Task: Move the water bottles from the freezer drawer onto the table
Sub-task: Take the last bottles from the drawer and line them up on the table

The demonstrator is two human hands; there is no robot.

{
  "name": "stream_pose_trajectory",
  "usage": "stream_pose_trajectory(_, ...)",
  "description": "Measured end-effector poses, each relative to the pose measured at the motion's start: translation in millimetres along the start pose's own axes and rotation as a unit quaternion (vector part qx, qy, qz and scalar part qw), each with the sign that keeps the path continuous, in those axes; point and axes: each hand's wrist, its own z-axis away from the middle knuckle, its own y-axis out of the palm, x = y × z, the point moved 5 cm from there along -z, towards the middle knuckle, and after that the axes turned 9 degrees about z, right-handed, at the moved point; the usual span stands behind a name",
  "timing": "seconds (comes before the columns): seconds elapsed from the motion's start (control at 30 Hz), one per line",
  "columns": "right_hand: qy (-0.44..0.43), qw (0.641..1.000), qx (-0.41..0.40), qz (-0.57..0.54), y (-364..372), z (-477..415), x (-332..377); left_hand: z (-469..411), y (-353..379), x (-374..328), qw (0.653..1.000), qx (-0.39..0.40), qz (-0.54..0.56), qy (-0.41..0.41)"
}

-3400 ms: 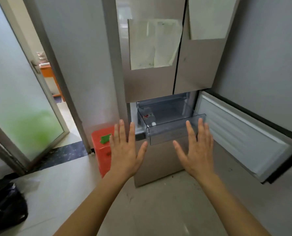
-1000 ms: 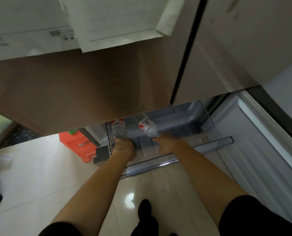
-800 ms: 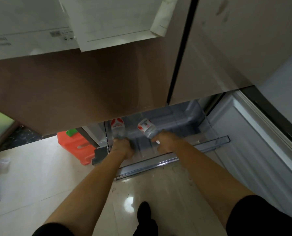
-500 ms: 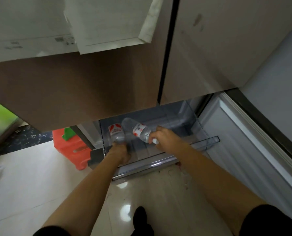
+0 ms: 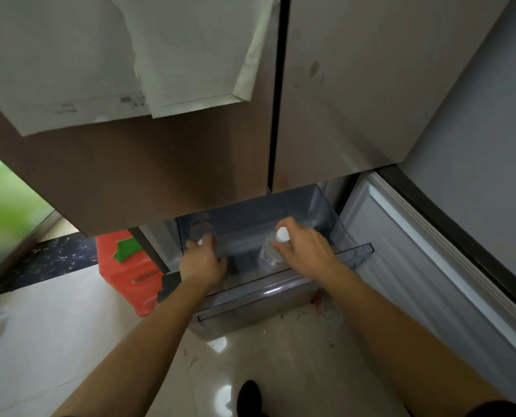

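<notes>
Fridge (image 5: 190, 176), upper doors closed; freezer drawer (image 5: 356, 251) pulled out below. Left hand (image 5: 202, 264) is curled round the neck of the left water bottle (image 5: 201, 228), laid inside the drawer along its left wall; right hand (image 5: 304, 254) is closed round the neck of the right water bottle (image 5: 268, 256), tilted near upright in the drawer, white cap (image 5: 282, 235) up. Step judged as pick-up; next, both bottles are to be lifted clear of the drawer rim and carried to the table, not in view
</notes>
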Motion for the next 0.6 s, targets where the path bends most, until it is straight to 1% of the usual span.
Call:
stream_pose_trajectory(0.07, 0.025, 1.000, -0.011, -0.009, -2, 0, -1, 9, -25, -6, 0.998, -0.055, 0.004, 0.005)
stream_pose_trajectory(0.13, 0.067, 0.997, -0.022, -0.040, 0, 2, -8, 17, -43, -9, 0.997, -0.079, -0.001, 0.011)
stream_pose_trajectory(0.2, 0.113, 0.990, -0.029, -0.085, 4, 5, -17, 25, -51, -12, 0.996, -0.083, -0.018, 0.027)
stream_pose_trajectory(0.33, 0.136, 0.988, 0.009, -0.078, 17, 6, -20, 35, -50, -19, 0.993, -0.082, -0.055, 0.067)
stream_pose_trajectory(0.37, 0.139, 0.987, 0.008, -0.078, 20, 6, -20, 36, -48, -19, 0.992, -0.088, -0.043, 0.077)
stream_pose_trajectory(0.4, 0.145, 0.986, 0.008, -0.084, 23, 6, -21, 36, -44, -18, 0.992, -0.096, -0.004, 0.085)
stream_pose_trajectory(0.47, 0.154, 0.983, 0.023, -0.099, 32, 6, -21, 37, -37, -16, 0.984, -0.111, 0.103, 0.092)
stream_pose_trajectory(0.5, 0.156, 0.982, 0.035, -0.105, 38, 7, -21, 37, -34, -14, 0.980, -0.118, 0.140, 0.082)
stream_pose_trajectory(0.57, 0.156, 0.981, 0.035, -0.112, 46, 9, -20, 37, -24, -7, 0.975, -0.116, 0.188, 0.027)
stream_pose_trajectory(0.6, 0.156, 0.981, 0.020, -0.114, 49, 9, -20, 37, -16, -2, 0.973, -0.098, 0.211, -0.009)
